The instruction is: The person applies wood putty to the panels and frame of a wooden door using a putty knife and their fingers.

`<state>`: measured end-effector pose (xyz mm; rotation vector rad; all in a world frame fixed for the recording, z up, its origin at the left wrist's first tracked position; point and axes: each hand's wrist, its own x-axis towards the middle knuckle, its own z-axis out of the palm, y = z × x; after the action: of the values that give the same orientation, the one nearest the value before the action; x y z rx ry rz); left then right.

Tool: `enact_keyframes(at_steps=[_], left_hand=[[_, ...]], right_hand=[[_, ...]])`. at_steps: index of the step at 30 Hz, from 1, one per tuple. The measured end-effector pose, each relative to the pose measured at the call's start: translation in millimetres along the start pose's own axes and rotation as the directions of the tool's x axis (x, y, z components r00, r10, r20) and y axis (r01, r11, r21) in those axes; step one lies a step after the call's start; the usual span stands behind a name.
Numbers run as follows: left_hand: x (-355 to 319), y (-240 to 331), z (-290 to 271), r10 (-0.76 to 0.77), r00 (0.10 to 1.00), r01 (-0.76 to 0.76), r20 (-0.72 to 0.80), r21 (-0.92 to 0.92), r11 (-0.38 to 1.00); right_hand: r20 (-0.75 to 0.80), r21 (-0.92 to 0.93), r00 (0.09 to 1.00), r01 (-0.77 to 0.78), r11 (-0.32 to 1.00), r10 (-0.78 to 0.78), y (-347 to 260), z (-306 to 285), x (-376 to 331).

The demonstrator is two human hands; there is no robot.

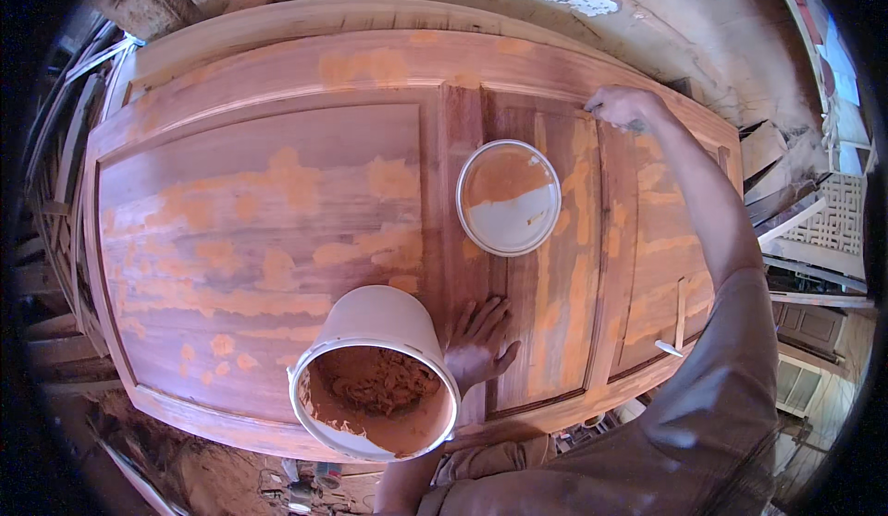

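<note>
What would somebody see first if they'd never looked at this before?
Probably the big open white bucket of orange-brown paste, at the near edge, just left of the person's left hand. Next might be the round, smeared white lid near the middle, and the orange patches spread across the large wooden panel.

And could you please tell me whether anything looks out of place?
The round lid on the wooden panel stands out: orange-brown paste messily coats roughly half its visible face. The bucket looks tilted, though the fisheye view leaves that uncertain.
</note>
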<state>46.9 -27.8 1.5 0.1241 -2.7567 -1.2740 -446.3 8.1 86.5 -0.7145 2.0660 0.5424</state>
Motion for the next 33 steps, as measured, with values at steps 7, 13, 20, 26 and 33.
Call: enact_keyframes(at_steps=[7,13,20,26,33], left_hand=[[3,-3,-1,0.004,1.000,-0.005,-0.008,-0.029,1.000],[6,0,-1,0.023,1.000,-0.022,0.016,-0.045,0.999],[4,-6,0,0.017,0.998,-0.014,0.053,-0.062,0.998],[4,1,-3,-0.041,0.998,0.042,0.039,-0.035,0.998],[8,3,-5,-0.043,0.999,0.042,0.025,0.011,0.999]], right_hand=[[0.059,-0.059,0.995,0.088,0.994,-0.085,-3,-11,-2],[0.261,0.028,0.962,0.073,0.997,-0.078,19,-24,21],[0.470,0.197,0.883,-0.082,0.977,-0.021,16,-47,45],[0.509,-0.175,0.861,0.128,0.976,-0.022,-3,-50,35],[0.416,-0.439,0.904,0.102,0.893,0.101,-10,-33,64]])
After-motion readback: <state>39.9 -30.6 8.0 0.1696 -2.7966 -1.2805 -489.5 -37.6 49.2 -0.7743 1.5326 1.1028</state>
